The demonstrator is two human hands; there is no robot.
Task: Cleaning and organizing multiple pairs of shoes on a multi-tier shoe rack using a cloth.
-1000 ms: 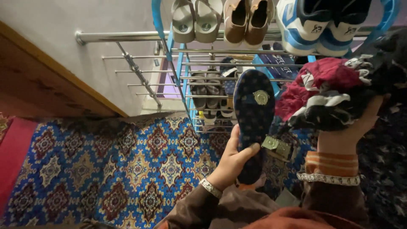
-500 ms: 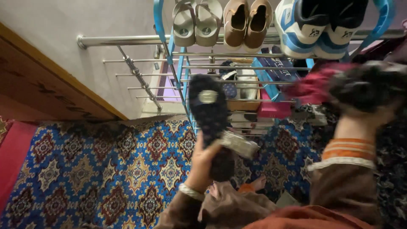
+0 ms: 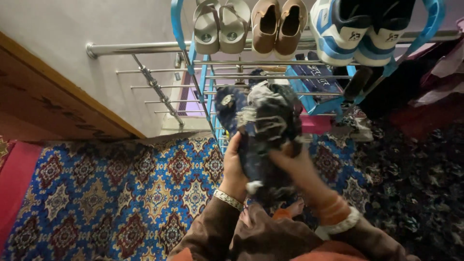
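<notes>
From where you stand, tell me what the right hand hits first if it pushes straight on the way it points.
The right hand already presses the cloth onto the shoe. Beyond them, probably the shoe rack's bars, though depth is unclear.

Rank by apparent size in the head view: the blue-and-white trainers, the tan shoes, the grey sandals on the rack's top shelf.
1. Blue-and-white trainers, clearly largest, though cut off by the frame's top edge.
2. Tan shoes and grey sandals look about alike; too close to rank.
</notes>
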